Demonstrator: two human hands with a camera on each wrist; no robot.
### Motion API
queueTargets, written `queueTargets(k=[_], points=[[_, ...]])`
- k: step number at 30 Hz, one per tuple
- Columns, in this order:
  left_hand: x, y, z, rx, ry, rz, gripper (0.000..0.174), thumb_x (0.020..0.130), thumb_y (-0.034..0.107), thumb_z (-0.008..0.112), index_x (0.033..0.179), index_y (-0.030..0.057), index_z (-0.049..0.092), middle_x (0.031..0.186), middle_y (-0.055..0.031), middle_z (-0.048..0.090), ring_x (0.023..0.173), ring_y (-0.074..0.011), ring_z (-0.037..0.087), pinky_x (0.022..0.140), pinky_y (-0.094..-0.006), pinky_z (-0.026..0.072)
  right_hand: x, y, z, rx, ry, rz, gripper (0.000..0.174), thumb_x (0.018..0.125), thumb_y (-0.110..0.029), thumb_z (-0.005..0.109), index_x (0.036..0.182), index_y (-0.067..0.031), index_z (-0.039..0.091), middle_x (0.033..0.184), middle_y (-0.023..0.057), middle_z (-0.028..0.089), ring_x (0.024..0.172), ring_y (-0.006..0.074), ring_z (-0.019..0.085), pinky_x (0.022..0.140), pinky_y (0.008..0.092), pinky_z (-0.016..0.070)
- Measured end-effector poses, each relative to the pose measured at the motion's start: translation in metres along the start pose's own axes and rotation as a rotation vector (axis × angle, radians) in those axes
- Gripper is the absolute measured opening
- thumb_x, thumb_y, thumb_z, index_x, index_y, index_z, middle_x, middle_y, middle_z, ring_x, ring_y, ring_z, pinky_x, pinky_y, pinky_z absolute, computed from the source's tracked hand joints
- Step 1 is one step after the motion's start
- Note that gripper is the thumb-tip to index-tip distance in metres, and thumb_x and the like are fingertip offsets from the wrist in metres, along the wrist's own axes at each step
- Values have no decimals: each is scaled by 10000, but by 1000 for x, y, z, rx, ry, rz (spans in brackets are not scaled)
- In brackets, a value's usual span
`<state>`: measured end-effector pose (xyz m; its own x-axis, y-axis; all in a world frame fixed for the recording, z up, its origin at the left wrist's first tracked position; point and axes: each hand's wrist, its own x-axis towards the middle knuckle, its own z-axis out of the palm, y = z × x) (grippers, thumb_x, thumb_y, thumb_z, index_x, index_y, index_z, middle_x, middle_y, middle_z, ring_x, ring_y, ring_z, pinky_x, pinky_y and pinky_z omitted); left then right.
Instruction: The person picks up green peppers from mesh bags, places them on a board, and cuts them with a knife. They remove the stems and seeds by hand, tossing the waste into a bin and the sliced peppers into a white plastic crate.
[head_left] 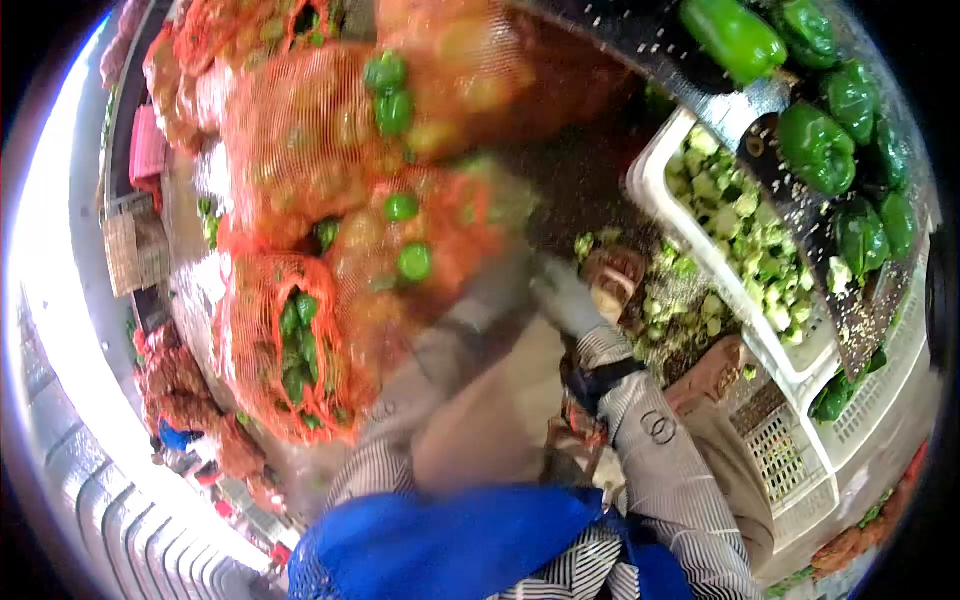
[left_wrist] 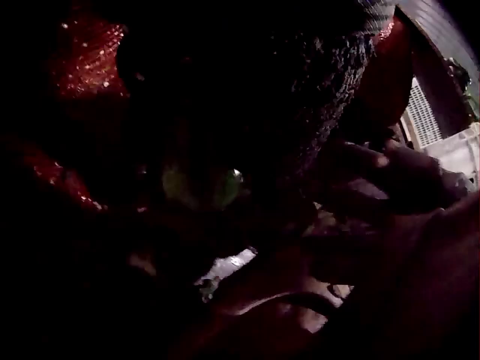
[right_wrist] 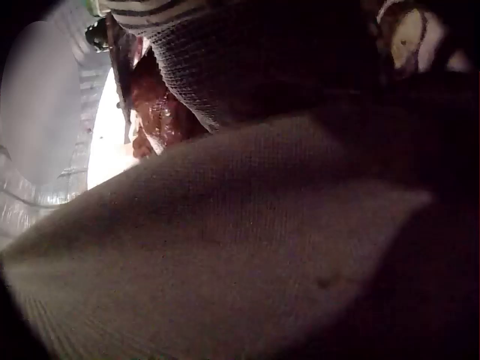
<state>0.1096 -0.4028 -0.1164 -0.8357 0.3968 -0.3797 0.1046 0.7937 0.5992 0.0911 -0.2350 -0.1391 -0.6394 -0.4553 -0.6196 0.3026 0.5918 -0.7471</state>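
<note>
My gloved left hand [head_left: 498,280] is a blur in the head view, reaching in beside the orange mesh bags of green peppers [head_left: 400,240]. In the dark left wrist view its knit glove [left_wrist: 330,105] stands out at the top, and a dim green thing [left_wrist: 199,186] shows below it. My right hand [head_left: 570,298], in a pale glove, is close to the left one, over the floor by a brown sandal [head_left: 612,272]. I cannot tell what either hand holds. Pale fabric [right_wrist: 210,232] fills much of the right wrist view, with a ribbed glove cuff [right_wrist: 187,67] above.
To the right stands a white crate [head_left: 690,235] of chopped pale-green pieces. A dark board [head_left: 775,165] lies across it, bearing several green peppers [head_left: 815,148]. Green scraps [head_left: 690,310] litter the floor by the feet. A pepper-filled mesh bag [head_left: 290,345] gapes at left.
</note>
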Motion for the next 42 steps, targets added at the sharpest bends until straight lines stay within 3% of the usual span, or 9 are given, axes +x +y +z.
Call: queueTargets(k=[2, 3, 11, 23, 25, 27, 28, 41, 42], points=[[9, 12, 12, -1469, 43, -491, 555, 844, 131, 714, 1325, 12, 464, 1360, -142, 487, 1223, -264, 518, 1020, -392, 456, 9, 9, 6, -145, -81, 51, 571, 922, -288, 542, 1420, -45, 405, 1469, 231, 372, 1363, 380, 352, 1120, 415, 310], [14, 17, 15, -1634, 47, -547, 566, 841, 130, 718, 1330, 12, 459, 1365, -142, 482, 1228, -263, 513, 1024, -391, 451, 8, 26, 13, -78, 4, 14, 565, 923, -305, 539, 1408, -41, 420, 1437, 235, 411, 1341, 378, 383, 1110, 419, 323], [25, 33, -6, -1678, -24, -423, 659, 810, 118, 749, 1371, 13, 420, 1408, -143, 440, 1269, -255, 478, 1058, -385, 416, -5, 15, -16, 274, 221, 1, 502, 880, -253, 607, 1324, -36, 520, 1159, 227, 635, 1079, 330, 619, 944, 370, 475], [115, 243, -205, -637, 259, 540, 682, 787, 83, 764, 1390, 60, 446, 1398, -123, 495, 1277, -226, 483, 1035, -354, 433, -129, -111, -218, -321, 1387, -710, 431, 927, -150, 606, 1334, -47, 509, 1382, 179, 449, 1181, 279, 535, 940, 430, 506], [166, 260, -202, -81, 914, 814, 541, 789, 301, 730, 1260, 104, 549, 1224, -163, 573, 1119, -347, 561, 896, -486, 495, -141, -102, -282, -675, 1352, -556, 420, 919, -121, 624, 1329, -90, 537, 1351, 176, 472, 1185, 270, 525, 907, 395, 527], [213, 276, -196, -71, 1238, 670, 436, 810, 278, 693, 1206, 129, 587, 1168, -145, 590, 1099, -330, 564, 914, -489, 482, -141, -104, -305, 280, 1255, -363, 444, 902, -118, 660, 1333, -109, 556, 1302, 190, 517, 1142, 273, 546, 882, 377, 518], [220, 275, -188, -21, 1234, 576, 437, 807, 274, 693, 1207, 132, 589, 1171, -142, 590, 1105, -329, 562, 920, -488, 479, -132, -51, -346, -419, 1255, -586, 472, 909, -210, 664, 1356, -118, 541, 1287, 207, 534, 1106, 268, 564, 902, 365, 499], [158, 222, -165, 382, 1043, 337, 461, 770, 218, 701, 1219, 172, 606, 1210, -104, 586, 1173, -313, 534, 999, -484, 440, -109, -3, -396, -730, 1057, -349, 691, 935, -432, 553, 1511, -167, 277, 1445, 196, 439, 1291, 360, 465, 1066, 401, 369], [121, 200, -158, 425, 1000, 349, 464, 768, 214, 702, 1220, 175, 607, 1213, -101, 585, 1178, -312, 532, 1006, -484, 437, -104, 4, -403, -804, 1054, -94, 683, 936, -421, 557, 1513, -187, 277, 1487, 177, 389, 1331, 351, 414, 1090, 407, 336]])
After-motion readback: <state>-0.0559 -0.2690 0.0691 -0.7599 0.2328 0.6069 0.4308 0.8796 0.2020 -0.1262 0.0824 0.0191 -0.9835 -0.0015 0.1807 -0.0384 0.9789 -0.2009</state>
